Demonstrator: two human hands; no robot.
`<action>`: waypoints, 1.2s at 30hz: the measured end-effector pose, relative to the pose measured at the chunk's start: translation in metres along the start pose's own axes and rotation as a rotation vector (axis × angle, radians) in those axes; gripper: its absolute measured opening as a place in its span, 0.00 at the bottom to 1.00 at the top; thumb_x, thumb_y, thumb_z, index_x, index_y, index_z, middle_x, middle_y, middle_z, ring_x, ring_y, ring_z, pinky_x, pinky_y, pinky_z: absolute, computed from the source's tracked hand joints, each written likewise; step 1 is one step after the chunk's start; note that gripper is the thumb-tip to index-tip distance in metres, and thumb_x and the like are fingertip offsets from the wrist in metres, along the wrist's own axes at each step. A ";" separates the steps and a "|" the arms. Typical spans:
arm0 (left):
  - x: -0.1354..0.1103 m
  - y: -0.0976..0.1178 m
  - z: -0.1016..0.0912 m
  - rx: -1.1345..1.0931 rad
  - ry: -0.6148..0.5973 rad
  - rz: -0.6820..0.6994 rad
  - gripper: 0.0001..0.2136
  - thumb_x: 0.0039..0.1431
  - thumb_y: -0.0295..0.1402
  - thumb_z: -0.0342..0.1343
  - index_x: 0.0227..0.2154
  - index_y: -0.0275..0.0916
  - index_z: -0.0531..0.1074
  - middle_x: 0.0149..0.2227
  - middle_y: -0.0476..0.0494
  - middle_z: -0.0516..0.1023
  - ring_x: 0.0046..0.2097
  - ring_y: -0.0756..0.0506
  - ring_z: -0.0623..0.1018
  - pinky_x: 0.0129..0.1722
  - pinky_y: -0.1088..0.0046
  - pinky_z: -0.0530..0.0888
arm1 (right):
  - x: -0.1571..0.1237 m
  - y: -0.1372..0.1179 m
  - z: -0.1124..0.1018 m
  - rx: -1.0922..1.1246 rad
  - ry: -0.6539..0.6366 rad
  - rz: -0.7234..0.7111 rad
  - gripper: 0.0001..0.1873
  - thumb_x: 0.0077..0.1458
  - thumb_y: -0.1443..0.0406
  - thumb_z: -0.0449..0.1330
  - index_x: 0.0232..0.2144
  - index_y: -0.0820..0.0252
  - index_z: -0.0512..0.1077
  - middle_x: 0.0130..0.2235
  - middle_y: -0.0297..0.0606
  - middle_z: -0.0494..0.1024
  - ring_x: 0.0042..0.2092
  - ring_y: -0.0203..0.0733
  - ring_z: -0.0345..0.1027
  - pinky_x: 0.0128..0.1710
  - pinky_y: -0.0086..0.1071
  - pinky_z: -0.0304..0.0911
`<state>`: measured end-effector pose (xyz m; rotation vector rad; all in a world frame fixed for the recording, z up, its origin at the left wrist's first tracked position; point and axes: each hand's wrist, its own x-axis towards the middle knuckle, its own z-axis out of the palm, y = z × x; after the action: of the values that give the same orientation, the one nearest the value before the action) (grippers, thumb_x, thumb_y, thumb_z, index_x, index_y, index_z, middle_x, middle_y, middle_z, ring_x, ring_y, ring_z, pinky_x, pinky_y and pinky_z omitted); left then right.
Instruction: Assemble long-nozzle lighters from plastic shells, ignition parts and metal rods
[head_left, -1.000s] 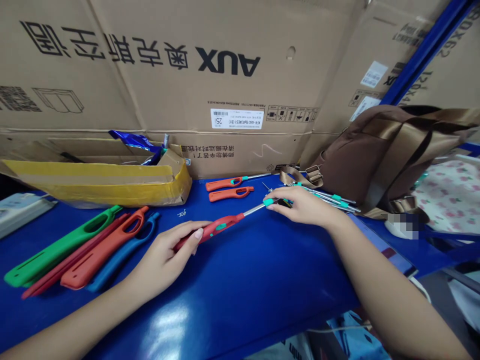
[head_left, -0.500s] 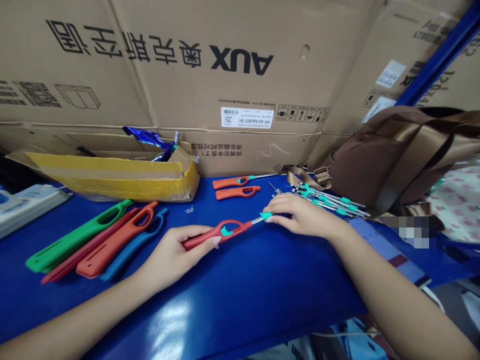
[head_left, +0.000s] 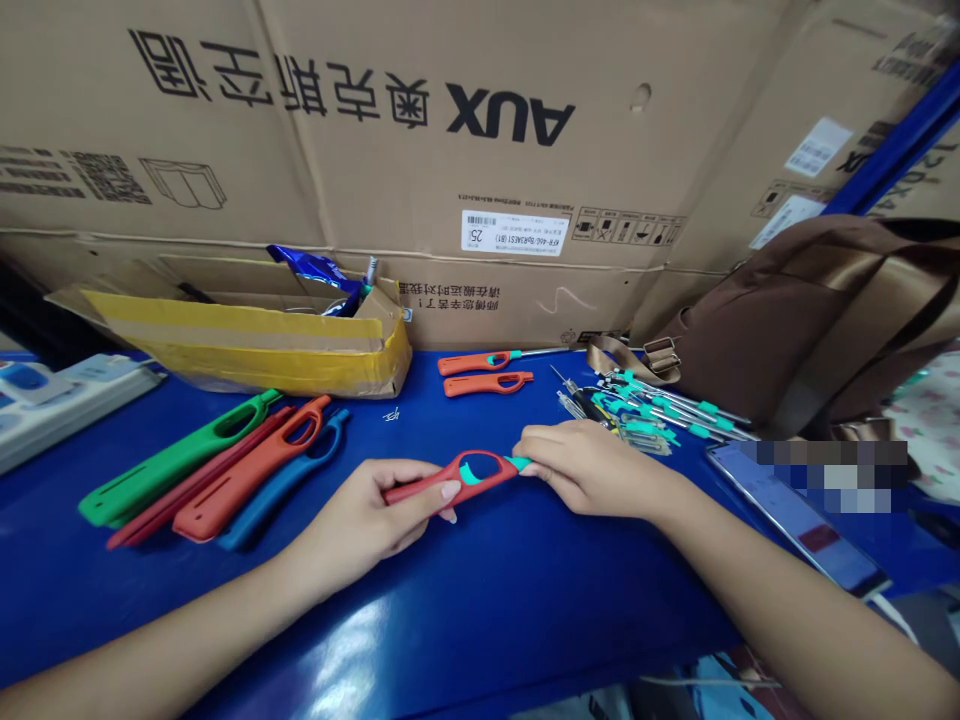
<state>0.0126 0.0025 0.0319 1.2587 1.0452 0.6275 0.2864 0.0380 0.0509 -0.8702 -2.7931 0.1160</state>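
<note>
Red lighter handle (head_left: 448, 472) lies between the two hands, and from my remote seat I take the rest by size. Printed cardboard (head_left: 375, 180) stands beyond both hands; beneath them runs the blue table (head_left: 525, 600). Past the right hand (head_left: 577, 465) slumps a brown backpack (head_left: 735, 330); beyond the left hand (head_left: 375, 510) sits a yellow-taped box (head_left: 247, 352). Left of the left hand lie green (head_left: 169, 463), dark red (head_left: 199, 480), orange (head_left: 251, 475) and blue (head_left: 285, 488) handles; right of the right hand, a phone (head_left: 795, 530). Ahead of both hands I see an orange lighter (head_left: 466, 364) and a bare orange handle (head_left: 476, 386), then, just behind the right hand, metal rods (head_left: 701, 418).

The left hand wraps the red piece, thumb pressed along it; the right hand pinches a teal collar (head_left: 517, 464) at its neck. Half a second ago bare rod showed between collar and neck; now none does, so I judge the two parts have met. Any rod further along is hidden by the right hand, so I can't tell how it sits. Smallest, a teal trigger (head_left: 466, 476) shows inside the loop.
</note>
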 end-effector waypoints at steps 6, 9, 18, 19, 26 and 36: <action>-0.008 0.002 0.004 0.197 0.155 0.164 0.18 0.54 0.49 0.65 0.33 0.36 0.82 0.23 0.48 0.74 0.23 0.52 0.64 0.20 0.78 0.57 | -0.001 -0.005 0.005 -0.082 0.133 -0.077 0.13 0.70 0.66 0.48 0.40 0.60 0.72 0.35 0.39 0.76 0.31 0.39 0.65 0.30 0.33 0.55; -0.006 0.002 0.002 0.081 0.063 0.094 0.20 0.56 0.51 0.63 0.30 0.36 0.81 0.15 0.54 0.60 0.19 0.54 0.56 0.18 0.79 0.51 | -0.001 -0.006 0.007 -0.128 0.216 -0.102 0.13 0.70 0.66 0.47 0.42 0.60 0.72 0.34 0.39 0.77 0.30 0.39 0.64 0.30 0.33 0.55; -0.004 0.000 0.001 0.121 0.061 0.146 0.18 0.59 0.48 0.62 0.30 0.36 0.81 0.16 0.53 0.65 0.19 0.54 0.61 0.19 0.78 0.58 | 0.000 -0.011 0.004 -0.235 0.231 -0.142 0.14 0.69 0.68 0.47 0.40 0.63 0.73 0.33 0.40 0.76 0.29 0.40 0.61 0.30 0.35 0.56; -0.005 0.000 0.001 0.217 0.108 0.223 0.16 0.60 0.46 0.62 0.33 0.36 0.82 0.20 0.50 0.72 0.22 0.52 0.67 0.22 0.77 0.65 | 0.000 -0.011 0.004 -0.246 0.219 -0.144 0.14 0.69 0.69 0.47 0.40 0.63 0.73 0.33 0.40 0.75 0.29 0.40 0.61 0.30 0.35 0.56; -0.004 0.001 -0.012 0.772 0.103 0.669 0.10 0.67 0.36 0.58 0.47 0.41 0.79 0.42 0.46 0.83 0.40 0.47 0.81 0.42 0.74 0.76 | 0.000 -0.008 0.007 -0.153 0.083 -0.027 0.10 0.69 0.65 0.50 0.41 0.61 0.72 0.37 0.39 0.75 0.32 0.41 0.67 0.32 0.35 0.60; 0.008 -0.007 -0.024 0.793 0.326 0.754 0.14 0.65 0.36 0.60 0.51 0.38 0.76 0.45 0.42 0.82 0.45 0.44 0.81 0.47 0.68 0.78 | -0.011 0.032 -0.004 0.027 0.290 0.138 0.05 0.63 0.67 0.58 0.43 0.56 0.69 0.45 0.42 0.73 0.46 0.46 0.72 0.46 0.38 0.68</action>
<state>-0.0060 0.0187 0.0236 2.3549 1.1144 1.0639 0.3139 0.0583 0.0485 -0.9865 -2.4585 0.0443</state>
